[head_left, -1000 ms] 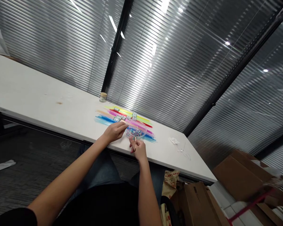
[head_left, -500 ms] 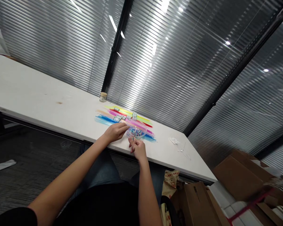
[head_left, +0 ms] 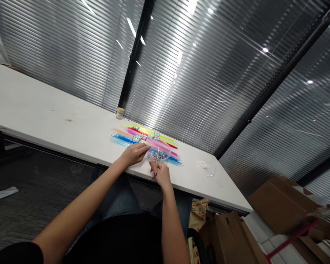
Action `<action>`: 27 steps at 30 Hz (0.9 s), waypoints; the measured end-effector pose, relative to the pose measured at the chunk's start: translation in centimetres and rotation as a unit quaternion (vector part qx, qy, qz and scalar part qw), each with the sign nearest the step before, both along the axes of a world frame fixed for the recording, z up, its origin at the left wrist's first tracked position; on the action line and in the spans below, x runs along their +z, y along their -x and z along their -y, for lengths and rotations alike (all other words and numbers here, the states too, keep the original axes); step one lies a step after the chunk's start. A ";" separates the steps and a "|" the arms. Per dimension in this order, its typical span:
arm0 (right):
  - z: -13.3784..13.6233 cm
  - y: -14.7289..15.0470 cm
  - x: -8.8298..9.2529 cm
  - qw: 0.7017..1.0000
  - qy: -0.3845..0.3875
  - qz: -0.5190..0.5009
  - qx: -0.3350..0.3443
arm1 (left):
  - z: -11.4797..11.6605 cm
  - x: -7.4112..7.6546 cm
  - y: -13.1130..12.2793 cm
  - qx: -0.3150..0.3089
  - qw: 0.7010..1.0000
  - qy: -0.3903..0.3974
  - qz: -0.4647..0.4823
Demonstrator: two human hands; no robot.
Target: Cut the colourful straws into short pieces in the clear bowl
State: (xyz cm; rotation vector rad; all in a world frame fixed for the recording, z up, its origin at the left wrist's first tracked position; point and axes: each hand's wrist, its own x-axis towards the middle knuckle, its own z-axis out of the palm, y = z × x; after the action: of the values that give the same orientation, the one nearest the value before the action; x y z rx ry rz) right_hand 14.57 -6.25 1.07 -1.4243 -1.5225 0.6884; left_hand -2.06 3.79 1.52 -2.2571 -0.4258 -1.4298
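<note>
A small clear round dish (head_left: 163, 150) holding several coloured bits stands on the white table (head_left: 57, 124), on top of rows of bright thin strips (head_left: 126, 137) in blue, pink, red and yellow. My left hand (head_left: 134, 153) rests against the dish's left rim with its fingers closed on the edge. My right hand (head_left: 161, 174) pinches a thin copper-coloured tool (head_left: 157, 158) whose tip points into the dish. Small silvery pieces (head_left: 139, 138) lie among the strips behind the dish.
A small jar with a tan lid (head_left: 120, 113) stands at the table's back edge by the blinds. Crumpled clear wrap (head_left: 206, 167) lies to the right. Cardboard boxes (head_left: 277, 220) and a printed bag (head_left: 198, 214) crowd the floor at lower right.
My right hand and the tool have shifted slightly up and left toward the dish. My left hand has stayed on the rim.
</note>
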 end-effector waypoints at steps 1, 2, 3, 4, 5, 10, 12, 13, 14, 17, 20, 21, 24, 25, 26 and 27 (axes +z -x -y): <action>0.0 0.0 0.0 1.000 -0.001 0.001 0.000 | 0.0 0.0 0.0 -0.001 1.000 0.000 0.000; 0.1 0.0 0.1 1.000 -0.001 0.002 0.001 | -0.1 -0.1 0.0 -0.001 1.000 0.000 0.000; 0.1 0.0 0.1 1.000 0.000 0.003 0.000 | -0.1 -0.1 0.0 0.000 1.000 -0.001 -0.001; 0.1 0.0 0.1 1.000 0.000 0.004 -0.001 | -0.1 -0.1 0.0 0.002 1.000 0.000 -0.001; 0.1 0.0 0.1 1.000 0.000 0.004 -0.003 | -0.1 -0.1 0.0 0.006 1.000 0.002 -0.002; -0.1 0.0 -0.1 1.000 -0.012 -0.001 -0.012 | 0.0 0.0 0.0 0.020 1.000 0.006 0.001; -0.2 -0.1 -0.3 1.000 -0.018 -0.013 -0.015 | 0.0 0.0 0.0 0.020 1.000 0.003 0.004; -0.2 -0.1 -0.3 0.999 -0.020 -0.019 -0.016 | 0.1 0.0 0.0 0.019 1.000 0.002 0.005; -0.2 -0.1 -0.3 0.999 -0.021 -0.024 -0.016 | 0.1 0.1 0.0 0.017 1.000 0.000 0.005; -0.1 -0.1 -0.4 0.999 -0.022 -0.025 -0.005 | 0.1 0.0 0.0 0.012 1.000 0.003 0.002; 0.0 -0.1 -0.3 1.000 -0.021 -0.022 0.005 | 0.0 -0.1 0.1 0.006 1.000 0.013 -0.005; 0.1 -0.1 -0.2 1.000 -0.020 -0.021 0.006 | -0.1 -0.1 0.1 0.002 1.000 0.015 -0.006; 0.2 0.0 -0.1 1.000 -0.019 -0.014 0.007 | 0.0 -0.1 0.1 -0.009 1.000 0.024 -0.010; 0.2 0.0 -0.1 1.000 -0.019 -0.010 0.006 | 0.0 -0.1 0.1 -0.011 1.000 0.026 -0.012; 0.3 0.0 -0.1 1.000 -0.019 -0.005 0.005 | 0.1 0.0 0.1 -0.012 0.999 0.028 -0.014; 0.3 0.0 -0.1 1.000 -0.019 0.001 0.003 | 0.1 0.0 0.2 -0.013 0.999 0.028 -0.015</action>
State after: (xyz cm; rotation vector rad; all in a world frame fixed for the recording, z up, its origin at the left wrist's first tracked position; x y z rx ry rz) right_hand 14.57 -6.52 0.98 -1.3939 -1.5332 0.6591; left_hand -2.21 3.67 1.51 -2.3338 -0.4331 -1.4119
